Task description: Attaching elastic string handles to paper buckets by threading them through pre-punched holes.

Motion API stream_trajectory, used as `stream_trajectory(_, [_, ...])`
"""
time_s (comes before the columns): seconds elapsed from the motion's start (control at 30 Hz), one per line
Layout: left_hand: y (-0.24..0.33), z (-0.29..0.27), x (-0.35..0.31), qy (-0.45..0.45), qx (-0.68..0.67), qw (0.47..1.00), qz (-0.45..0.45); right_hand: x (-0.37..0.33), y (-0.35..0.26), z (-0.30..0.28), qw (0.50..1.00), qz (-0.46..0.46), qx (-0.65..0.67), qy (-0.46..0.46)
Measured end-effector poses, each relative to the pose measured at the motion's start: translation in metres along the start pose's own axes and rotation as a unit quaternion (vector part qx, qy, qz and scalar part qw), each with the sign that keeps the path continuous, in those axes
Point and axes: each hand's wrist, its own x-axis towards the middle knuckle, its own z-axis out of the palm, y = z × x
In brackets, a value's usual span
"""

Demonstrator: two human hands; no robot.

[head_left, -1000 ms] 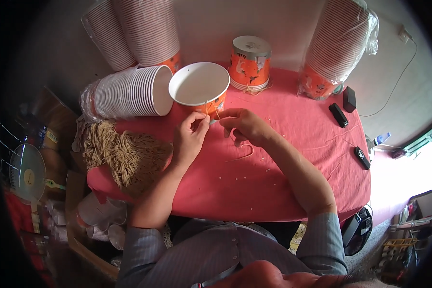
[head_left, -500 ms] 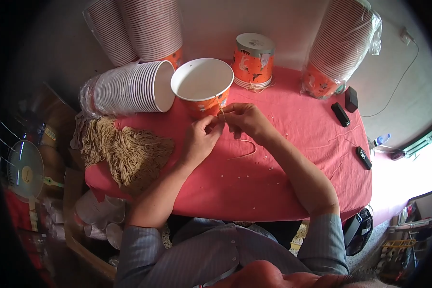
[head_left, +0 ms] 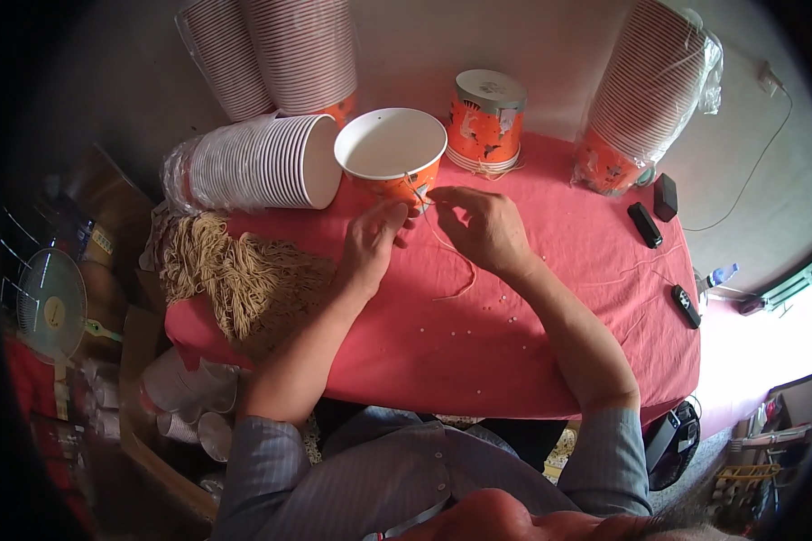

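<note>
A white-lined orange paper bucket (head_left: pixel 390 144) stands upright before me, its mouth facing up. Tan string (head_left: pixel 410 183) comes through its front wall just under the rim. One long tail of it trails down onto the cloth. My left hand (head_left: pixel 372 248), fingers curled and thumb against them, pinches string close to the bucket's front. Just to its right, my right hand (head_left: pixel 485 227) pinches another part of the string between thumb and forefinger. The fingertips partly hide the string ends. A heap of tan cut strings (head_left: pixel 239 275) lies left of my left forearm.
A plastic-wrapped stack of buckets (head_left: pixel 244 167) lies on its side at left. Upside-down orange buckets (head_left: pixel 484 126) stand behind; a wrapped stack (head_left: pixel 645 90) rises at back right. Black devices (head_left: pixel 644 225) and small white bits lie on the red tablecloth (head_left: pixel 406 361).
My hands have drawn apart, left hand leftward and right hand rightward, from where they met at the string. The whole view has shifted slightly.
</note>
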Motion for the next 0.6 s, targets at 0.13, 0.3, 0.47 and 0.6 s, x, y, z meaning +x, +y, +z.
stream_trajectory(0.13, [0.01,0.014,-0.004,-0.014,-0.112,0.993,-0.031,-0.001,-0.011,0.004,0.994,-0.11,0.024,-0.007])
stream_trajectory(0.3, [0.005,0.006,-0.001,0.005,-0.176,0.983,-0.054,-0.006,-0.017,0.013,0.996,-0.079,0.008,-0.041])
stream_trajectory(0.47, [0.009,0.002,-0.001,-0.015,-0.201,0.976,-0.084,-0.006,-0.02,0.016,0.995,0.045,0.065,-0.055])
stream_trajectory(0.6, [0.016,0.004,-0.001,-0.008,-0.196,0.976,-0.097,-0.002,-0.015,0.014,0.989,0.071,0.129,-0.019])
